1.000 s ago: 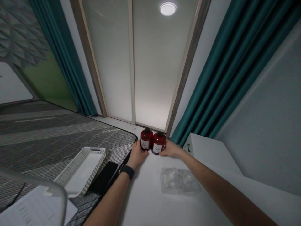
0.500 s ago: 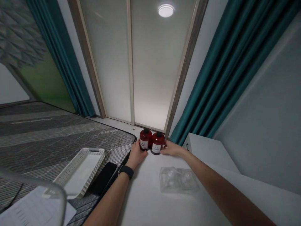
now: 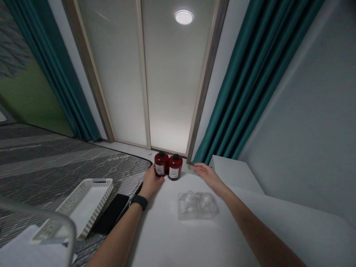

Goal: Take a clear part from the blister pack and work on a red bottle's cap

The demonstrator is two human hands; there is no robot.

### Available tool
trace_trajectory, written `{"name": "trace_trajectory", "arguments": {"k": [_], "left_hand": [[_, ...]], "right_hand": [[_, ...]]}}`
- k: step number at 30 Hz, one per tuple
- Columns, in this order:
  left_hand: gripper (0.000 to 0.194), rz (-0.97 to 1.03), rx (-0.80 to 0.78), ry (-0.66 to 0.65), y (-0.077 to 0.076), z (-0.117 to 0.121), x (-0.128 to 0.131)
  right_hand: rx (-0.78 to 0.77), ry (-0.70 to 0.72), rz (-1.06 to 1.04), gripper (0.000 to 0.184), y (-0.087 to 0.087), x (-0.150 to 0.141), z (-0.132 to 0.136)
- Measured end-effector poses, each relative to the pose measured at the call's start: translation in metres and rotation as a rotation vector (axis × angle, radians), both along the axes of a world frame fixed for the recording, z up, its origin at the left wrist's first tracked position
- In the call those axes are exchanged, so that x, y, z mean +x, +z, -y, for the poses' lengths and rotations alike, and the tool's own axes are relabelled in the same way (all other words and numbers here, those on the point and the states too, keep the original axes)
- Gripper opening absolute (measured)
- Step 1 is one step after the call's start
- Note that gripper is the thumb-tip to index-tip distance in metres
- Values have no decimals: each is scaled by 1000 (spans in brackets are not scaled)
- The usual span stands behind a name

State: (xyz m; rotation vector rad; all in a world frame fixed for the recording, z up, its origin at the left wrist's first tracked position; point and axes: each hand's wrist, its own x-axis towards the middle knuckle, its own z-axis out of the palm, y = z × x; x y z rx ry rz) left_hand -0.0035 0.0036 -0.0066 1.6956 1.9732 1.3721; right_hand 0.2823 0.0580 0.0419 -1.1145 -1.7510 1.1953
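Observation:
Two dark red bottles with black caps and white labels stand side by side at the far end of a white table [image 3: 172, 230]. My left hand [image 3: 150, 181], with a dark watch on its wrist, rests against the left red bottle [image 3: 161, 164], fingers curled round its side. The right red bottle [image 3: 175, 167] stands free. My right hand [image 3: 206, 174] hovers a little to the right of it, fingers stretched out and holding nothing. A clear plastic blister tray [image 3: 197, 204] lies on the table between my forearms.
A white lattice basket [image 3: 86, 202] and a black phone [image 3: 110, 218] lie on the grey patterned mattress [image 3: 55, 167] at left. A white box [image 3: 236, 174] stands at right, by teal curtains [image 3: 244, 81]. Frosted sliding panels [image 3: 155, 85] rise behind the bottles.
My right hand has let go of the right bottle and drawn back to the right with fingers apart. The left hand stays on the left bottle. The view has shifted right.

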Motion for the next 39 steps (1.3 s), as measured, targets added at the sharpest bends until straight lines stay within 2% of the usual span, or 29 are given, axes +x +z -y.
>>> {"name": "trace_trajectory", "arguments": {"k": [4,8,12,14,16,18,20,23,26,29,32,34,37,39], "left_hand": [[57,-28,-8,-29,1,-1,-1],[56,-13,20,1,5,3,0],[39,-24,164,110,22,20,5],[29,-40,233,116,34,32,12],[18,-73,251,21,44,46,23],[11,-113,226,-127,50,61,39],[20,-130,153,-325,51,75,55],[45,-77,28,-466,43,91,72],[59,-19,-20,-509,32,99,79],[60,35,-28,-535,24,101,81],[50,82,-9,-599,17,100,83],[45,116,4,-621,13,100,84],[47,148,9,-621,11,99,85],[48,156,7,-617,11,99,85]], "right_hand": [[37,-125,-77,47,-6,18,37],[70,-232,-112,47,-14,32,66],[103,-270,-119,38,-19,43,82],[130,-275,-119,35,-21,46,87],[166,-276,-113,32,-25,49,91],[208,-283,-95,32,-29,49,95],[250,-299,-72,34,-33,49,98],[319,-315,-44,38,-36,48,102],[397,-320,-33,40,-30,47,109],[521,-306,3,40,-12,43,121],[723,-199,181,43,10,32,135],[777,-101,337,41,22,21,140],[844,-2,514,36,30,5,139],[882,12,561,30,30,-3,135]]}}
